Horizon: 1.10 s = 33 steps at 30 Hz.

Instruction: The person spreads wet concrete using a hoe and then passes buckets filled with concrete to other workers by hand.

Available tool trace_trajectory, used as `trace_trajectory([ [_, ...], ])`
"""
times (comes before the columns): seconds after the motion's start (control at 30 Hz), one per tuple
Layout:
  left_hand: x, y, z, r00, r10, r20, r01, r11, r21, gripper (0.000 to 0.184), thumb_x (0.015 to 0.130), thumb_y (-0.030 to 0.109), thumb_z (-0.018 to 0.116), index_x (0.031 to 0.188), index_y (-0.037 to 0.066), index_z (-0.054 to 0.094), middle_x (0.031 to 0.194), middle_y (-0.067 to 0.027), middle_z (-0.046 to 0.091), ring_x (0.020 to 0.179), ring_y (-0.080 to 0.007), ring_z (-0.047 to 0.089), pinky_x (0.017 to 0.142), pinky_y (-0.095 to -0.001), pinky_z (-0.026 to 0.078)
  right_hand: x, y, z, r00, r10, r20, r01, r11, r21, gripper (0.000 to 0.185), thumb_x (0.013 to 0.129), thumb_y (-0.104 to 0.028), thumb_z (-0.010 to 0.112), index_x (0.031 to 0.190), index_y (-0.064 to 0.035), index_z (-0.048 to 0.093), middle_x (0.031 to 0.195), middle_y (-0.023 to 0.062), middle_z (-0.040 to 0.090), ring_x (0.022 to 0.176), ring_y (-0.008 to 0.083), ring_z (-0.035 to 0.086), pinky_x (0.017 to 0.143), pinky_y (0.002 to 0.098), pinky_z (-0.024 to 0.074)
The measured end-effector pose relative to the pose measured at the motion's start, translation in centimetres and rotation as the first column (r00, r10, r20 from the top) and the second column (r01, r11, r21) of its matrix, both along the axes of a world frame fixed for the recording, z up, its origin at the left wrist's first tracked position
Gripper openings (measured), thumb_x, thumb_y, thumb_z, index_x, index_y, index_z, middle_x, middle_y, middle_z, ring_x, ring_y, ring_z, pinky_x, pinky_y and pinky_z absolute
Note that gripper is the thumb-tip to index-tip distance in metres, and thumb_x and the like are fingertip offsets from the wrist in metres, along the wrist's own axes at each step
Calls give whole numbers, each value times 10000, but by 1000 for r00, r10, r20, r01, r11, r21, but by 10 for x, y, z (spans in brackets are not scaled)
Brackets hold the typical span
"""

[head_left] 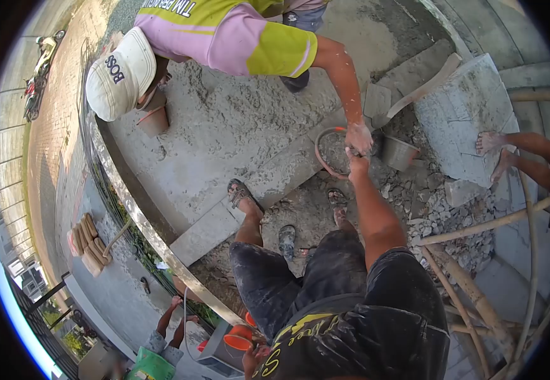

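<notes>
My right hand [358, 166] reaches forward, its fingers closed, and meets a co-worker's mud-smeared hand [359, 138]. Beside the two hands is a reddish-orange round rim or loop [318, 156]. I cannot tell whether it belongs to a bucket, and what lies between the hands is hidden. Just right of them a mortar-stained bucket [399, 153] lies tipped over. Low in the view, my left hand [260, 352] shows only in part near an orange bucket [238, 338]. Its fingers are too hidden to read.
Wet mortar [211, 120] covers the floor inside a curved low wall [137, 218]. Bamboo poles [471, 286] and rubble [455, 221] lie at right, near another person's bare feet [491, 144]. Another bucket [154, 120] stands by the co-worker's cap [120, 73]. A loose sandal [287, 242] lies between my feet.
</notes>
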<state>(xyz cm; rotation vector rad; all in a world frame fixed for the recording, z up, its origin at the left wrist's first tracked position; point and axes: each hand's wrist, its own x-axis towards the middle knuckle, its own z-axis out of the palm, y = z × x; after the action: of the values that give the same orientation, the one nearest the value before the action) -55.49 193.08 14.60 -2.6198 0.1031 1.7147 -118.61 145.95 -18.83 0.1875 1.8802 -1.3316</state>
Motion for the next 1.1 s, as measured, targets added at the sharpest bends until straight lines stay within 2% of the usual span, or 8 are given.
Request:
trace_trajectory([
  [0.13, 12, -109, -28, 982, 190, -9, -189, 973, -132, 446, 970, 351, 459, 1338, 99, 451, 1241, -85, 532, 1151, -312, 508, 906, -442, 471, -51, 25, 76, 999, 39, 26, -41, 997, 70, 404, 731, -280, 843, 908, -31, 578, 732, 11, 490, 604, 147, 409, 500, 365, 330],
  [0.27, 8, -186, -56, 991, 101, -93, -123, 955, -270, 467, 981, 349, 447, 1389, 123, 420, 1305, -101, 497, 1248, -277, 424, 1005, -471, 415, -113, 55, 263, 995, -19, 93, 19, 1000, -4, 349, 735, -264, 828, 888, -74, 579, 663, -10, 470, 542, 143, 414, 473, 338, 312],
  [0.33, -40, -223, -43, 989, 148, -12, -145, 947, -286, 425, 974, 349, 462, 1256, 31, 480, 1102, -114, 598, 852, -266, 609, 635, -358, 490, -149, 78, 351, 990, -7, 143, 29, 989, -147, 324, 741, -278, 812, 852, -115, 555, 623, -24, 442, 508, 127, 408, 461, 316, 298],
  [0.47, -35, -233, -118, 979, 137, -152, -180, 930, -320, 428, 950, 360, 507, 1209, 20, 522, 1032, -123, 616, 789, -250, 606, 607, -372, 470, -221, 134, 510, 987, -82, 139, 129, 916, -380, 408, 738, -350, 783, 769, -166, 420, 594, -61, 315, 488, 86, 319, 475, 272, 265],
  [0.57, -63, -239, -132, 986, 124, -115, -155, 936, -317, 553, 944, 363, 516, 1412, 94, 395, 1337, -141, 526, 768, -259, 618, 691, -377, 495, -232, 163, 624, 994, -111, 6, 100, 866, -491, 385, 797, -406, 711, 747, -133, 443, 602, -53, 320, 509, 93, 333, 501, 269, 271],
  [0.63, -80, -239, -131, 982, 136, -131, -173, 923, -344, 539, 917, 359, 542, 1368, 86, 425, 1251, -150, 567, 818, -256, 606, 656, -348, 505, -254, 188, 674, 988, -150, -37, 101, 806, -583, 311, 871, -356, 641, 776, -113, 472, 617, -38, 301, 524, 103, 300, 512, 274, 260],
  [0.73, -78, -230, -143, 975, 192, -115, -221, 908, -356, 558, 912, 363, 543, 1382, 95, 409, 1307, -137, 544, 845, -258, 616, 699, -375, 510, -314, 226, 726, 968, -78, -240, -88, 789, -608, 285, 919, -348, 581, 852, -75, 534, 660, -11, 367, 546, 105, 298, 515, 262, 245],
  [1.1, -91, -231, -96, 967, 248, -51, -247, 878, -411, 604, 908, 377, 554, 1396, 62, 390, 1376, -112, 491, 983, -274, 591, 785, -387, 495, -408, 249, 728, 723, -385, -574, 116, 887, -448, 404, 868, -373, 637, 966, -1, 515, 811, 70, 477, 675, 171, 400, 612, 313, 320],
])
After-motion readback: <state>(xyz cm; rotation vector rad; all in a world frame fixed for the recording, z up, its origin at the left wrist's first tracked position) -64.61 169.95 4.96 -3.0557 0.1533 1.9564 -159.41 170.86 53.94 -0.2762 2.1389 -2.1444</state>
